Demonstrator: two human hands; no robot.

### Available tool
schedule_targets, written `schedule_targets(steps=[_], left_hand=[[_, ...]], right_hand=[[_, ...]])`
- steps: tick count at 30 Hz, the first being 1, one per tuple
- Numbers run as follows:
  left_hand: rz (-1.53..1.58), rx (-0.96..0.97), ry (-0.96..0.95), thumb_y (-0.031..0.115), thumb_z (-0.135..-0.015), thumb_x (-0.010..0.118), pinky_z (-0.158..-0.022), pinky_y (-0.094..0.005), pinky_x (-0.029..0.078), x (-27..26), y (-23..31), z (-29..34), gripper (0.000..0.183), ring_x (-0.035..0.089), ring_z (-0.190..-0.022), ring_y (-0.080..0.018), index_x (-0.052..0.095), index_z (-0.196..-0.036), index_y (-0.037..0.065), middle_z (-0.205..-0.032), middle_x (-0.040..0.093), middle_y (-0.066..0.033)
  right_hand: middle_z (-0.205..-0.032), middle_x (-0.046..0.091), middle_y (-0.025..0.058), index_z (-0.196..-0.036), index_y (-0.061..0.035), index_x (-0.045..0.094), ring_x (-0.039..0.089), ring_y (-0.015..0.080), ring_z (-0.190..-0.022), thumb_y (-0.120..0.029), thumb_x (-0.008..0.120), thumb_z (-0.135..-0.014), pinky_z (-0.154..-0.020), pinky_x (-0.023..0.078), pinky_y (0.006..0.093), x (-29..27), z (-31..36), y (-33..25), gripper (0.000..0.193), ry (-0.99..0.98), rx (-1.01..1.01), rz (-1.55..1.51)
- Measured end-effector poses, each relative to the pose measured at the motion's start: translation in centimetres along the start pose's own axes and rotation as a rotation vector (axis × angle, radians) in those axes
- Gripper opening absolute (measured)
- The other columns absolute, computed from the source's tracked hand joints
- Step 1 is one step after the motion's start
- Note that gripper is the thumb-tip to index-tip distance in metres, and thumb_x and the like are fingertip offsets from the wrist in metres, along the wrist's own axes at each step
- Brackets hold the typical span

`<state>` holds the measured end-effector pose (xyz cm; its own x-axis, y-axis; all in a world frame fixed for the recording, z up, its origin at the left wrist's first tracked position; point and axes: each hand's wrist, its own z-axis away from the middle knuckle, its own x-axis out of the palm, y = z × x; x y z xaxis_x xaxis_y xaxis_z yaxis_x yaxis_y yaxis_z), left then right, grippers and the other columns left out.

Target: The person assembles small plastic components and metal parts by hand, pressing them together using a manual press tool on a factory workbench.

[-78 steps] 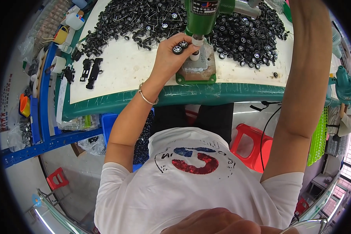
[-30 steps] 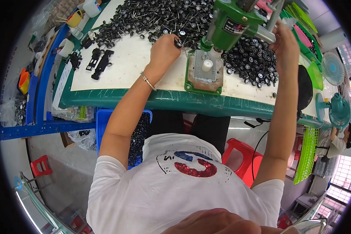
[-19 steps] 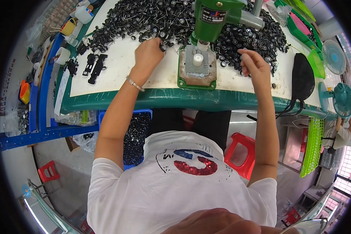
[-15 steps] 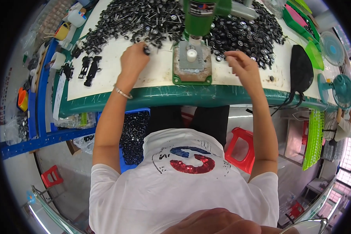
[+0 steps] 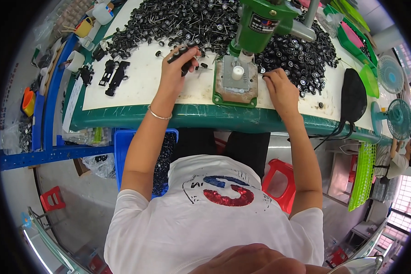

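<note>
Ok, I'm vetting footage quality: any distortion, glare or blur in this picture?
Head view: fisheye distortion bows the green table edge, and the corners go black; head view: the window at right looks washed out, the green press fairly sharp.

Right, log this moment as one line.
left hand: holding black wheels | right hand: at edge of wheel pile | green press: between hands

You are in a workshop: a press [image 5: 256,28] stands on your desk [image 5: 139,93] between big heaps of wheels [image 5: 293,59].
</note>
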<state>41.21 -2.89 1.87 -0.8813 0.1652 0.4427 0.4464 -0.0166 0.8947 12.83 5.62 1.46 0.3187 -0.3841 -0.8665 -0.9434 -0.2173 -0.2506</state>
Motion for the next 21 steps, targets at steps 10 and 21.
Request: schedule_targets(steps=[10,21], left_hand=[[-0.202,-0.008,-0.048,0.012,-0.084,0.071,-0.055,-0.0199,0.040,2.5,-0.5,1.9,0.016,0.058,-0.065,-0.0073,0.069,-0.096,0.002,-0.079,0.067,-0.0051],[-0.342,0.049,-0.149,0.012,-0.080,0.076,-0.052,-0.0175,0.038,4.6,-1.0,2.8,0.015,0.053,-0.062,-0.0024,0.071,-0.091,0.004,-0.073,0.062,0.0027]], right_hand=[[-0.086,0.063,0.0037,-0.105,-0.0012,0.068,0.057,0.0091,-0.070,-0.021,0.065,-0.090,-0.065,0.047,0.0255,-0.2,-3.6,-5.5,0.025,-0.194,0.424,-1.020],[-0.091,0.062,0.0022,-0.109,-0.0032,0.069,0.056,0.0080,-0.068,-0.022,0.061,-0.093,-0.059,0.043,0.0231,0.3,-3.8,-4.2,0.026,-0.177,0.421,-1.069]])
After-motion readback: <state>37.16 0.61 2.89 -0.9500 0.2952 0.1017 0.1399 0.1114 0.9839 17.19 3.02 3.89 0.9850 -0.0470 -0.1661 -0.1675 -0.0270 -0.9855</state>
